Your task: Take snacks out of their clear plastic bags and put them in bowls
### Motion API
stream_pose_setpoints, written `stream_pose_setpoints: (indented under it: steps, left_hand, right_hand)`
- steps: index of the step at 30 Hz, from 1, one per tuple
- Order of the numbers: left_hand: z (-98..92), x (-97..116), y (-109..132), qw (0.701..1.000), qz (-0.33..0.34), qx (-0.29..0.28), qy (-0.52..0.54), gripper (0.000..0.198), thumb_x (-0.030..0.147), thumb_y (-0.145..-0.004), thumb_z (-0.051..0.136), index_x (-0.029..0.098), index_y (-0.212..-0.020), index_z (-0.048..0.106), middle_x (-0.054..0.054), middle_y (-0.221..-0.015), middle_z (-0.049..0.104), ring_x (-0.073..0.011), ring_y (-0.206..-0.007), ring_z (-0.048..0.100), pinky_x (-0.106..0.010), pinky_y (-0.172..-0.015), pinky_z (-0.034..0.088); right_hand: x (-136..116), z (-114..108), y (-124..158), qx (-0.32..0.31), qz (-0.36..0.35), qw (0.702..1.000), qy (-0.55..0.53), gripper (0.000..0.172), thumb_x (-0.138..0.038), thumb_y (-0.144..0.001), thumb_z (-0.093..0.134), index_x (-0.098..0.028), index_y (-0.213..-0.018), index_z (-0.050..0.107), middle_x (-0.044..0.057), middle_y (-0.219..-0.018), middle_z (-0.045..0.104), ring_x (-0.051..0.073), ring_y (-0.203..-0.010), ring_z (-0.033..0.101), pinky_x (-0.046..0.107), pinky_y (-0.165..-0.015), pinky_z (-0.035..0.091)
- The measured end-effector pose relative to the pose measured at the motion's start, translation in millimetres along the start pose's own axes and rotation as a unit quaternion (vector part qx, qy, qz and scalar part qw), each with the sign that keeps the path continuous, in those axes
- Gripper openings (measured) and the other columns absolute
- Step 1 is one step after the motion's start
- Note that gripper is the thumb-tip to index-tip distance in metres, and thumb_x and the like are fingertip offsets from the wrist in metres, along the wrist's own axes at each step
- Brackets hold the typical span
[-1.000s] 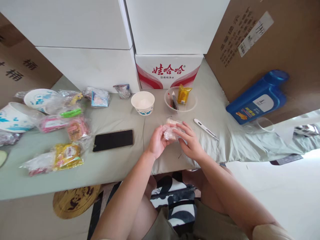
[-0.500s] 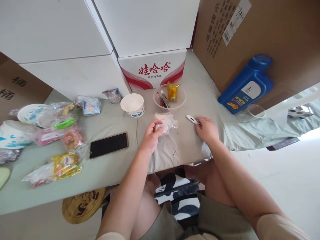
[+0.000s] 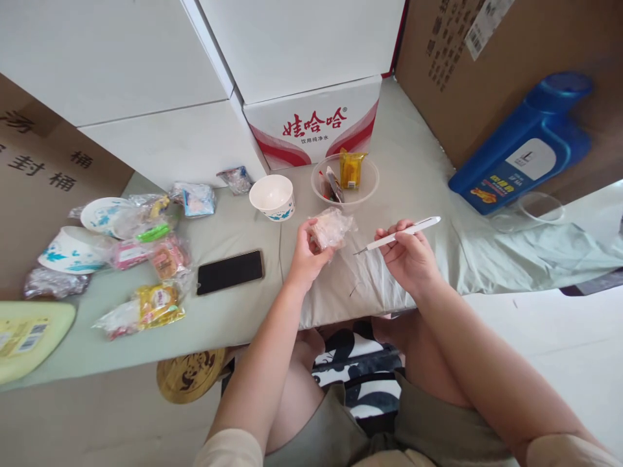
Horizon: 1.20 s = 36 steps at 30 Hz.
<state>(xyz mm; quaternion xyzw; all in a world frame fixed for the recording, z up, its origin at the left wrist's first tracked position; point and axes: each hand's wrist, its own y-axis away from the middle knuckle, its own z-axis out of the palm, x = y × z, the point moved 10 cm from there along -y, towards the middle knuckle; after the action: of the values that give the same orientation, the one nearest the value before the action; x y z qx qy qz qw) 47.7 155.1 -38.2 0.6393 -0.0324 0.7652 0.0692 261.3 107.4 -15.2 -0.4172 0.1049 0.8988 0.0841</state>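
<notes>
My left hand (image 3: pixel 308 258) is closed on a pale lump wrapped in clear, crinkled plastic (image 3: pixel 331 228), held near the front of the table. Fingers and thumb grip its left side. To the right, my right hand (image 3: pixel 411 258) holds a slim white pen-shaped craft knife (image 3: pixel 402 234) between thumb and fingers. Its thin metal tip points left toward the wrapped lump, with a gap between them. Behind the lump stands a clear round plastic bowl (image 3: pixel 374 196) with a yellow packet (image 3: pixel 351 171) and some smaller packets in it. A white paper bowl (image 3: pixel 271 194) stands left of that.
A black phone (image 3: pixel 230 272) lies left of my hands. Farther left are several wrapped packets, paper bowls (image 3: pixel 73 251) and a yellow bottle (image 3: pixel 34 337). Boxes (image 3: pixel 321 126) line the back. At right, a blue bottle (image 3: pixel 523 146) leans by a clear cup (image 3: pixel 540 209).
My right hand has lifted the craft knife off the table and turned it so its metal tip points left. My left hand has raised and tilted the wrapped lump. The view has shifted left.
</notes>
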Motion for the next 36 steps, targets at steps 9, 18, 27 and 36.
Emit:
stream_pose_setpoints:
  steps: [9, 18, 27, 36]
  left_hand:
    - [-4.5, 1, 1, 0.999, -0.004, 0.046, 0.004, 0.083, 0.037, -0.061, 0.094, 0.032, -0.124, 0.039, 0.001, -0.114, 0.059, -0.0100, -0.080, 0.067, -0.025, -0.075, 0.052]
    - [7.1, 7, 9, 0.998, -0.003, 0.054, 0.012, 0.092, 0.035, -0.060, 0.096, 0.033, -0.132, 0.037, -0.006, -0.129, 0.057, -0.0163, -0.095, 0.071, -0.032, -0.085, 0.057]
    - [-39.2, 11, -1, 0.977, 0.049, 0.188, 0.088, 0.092, 0.046, -0.065, 0.092, 0.036, -0.134, 0.033, -0.006, -0.132, 0.057, -0.0143, -0.098, 0.068, -0.028, -0.085, 0.056]
    - [-5.0, 10, 8, 0.997, 0.042, 0.068, 0.018, 0.079, 0.042, -0.061, 0.094, 0.029, -0.119, 0.042, -0.003, -0.115, 0.060, -0.0145, -0.087, 0.070, -0.028, -0.078, 0.056]
  right_hand:
    - [15, 18, 6, -0.008, -0.016, 1.000, 0.004, 0.037, -0.052, -0.069, 0.089, -0.026, -0.085, 0.069, -0.008, -0.057, 0.058, 0.008, -0.054, 0.056, 0.019, -0.053, 0.049]
    - [43, 32, 7, 0.011, 0.003, 0.999, 0.049, 0.032, -0.046, -0.071, 0.085, -0.023, -0.089, 0.072, -0.001, -0.073, 0.074, 0.013, -0.069, 0.071, 0.027, -0.073, 0.062]
    - [43, 1, 1, 0.058, 0.053, 0.994, 0.070, 0.026, -0.038, -0.068, 0.079, -0.022, -0.086, 0.069, -0.001, -0.071, 0.071, 0.013, -0.067, 0.069, 0.027, -0.069, 0.060]
    - [-65, -36, 8, 0.133, -0.219, 0.920, 0.298, 0.013, -0.029, -0.080, 0.058, -0.028, -0.090, 0.050, -0.006, -0.066, 0.050, 0.016, -0.063, 0.056, 0.034, -0.071, 0.053]
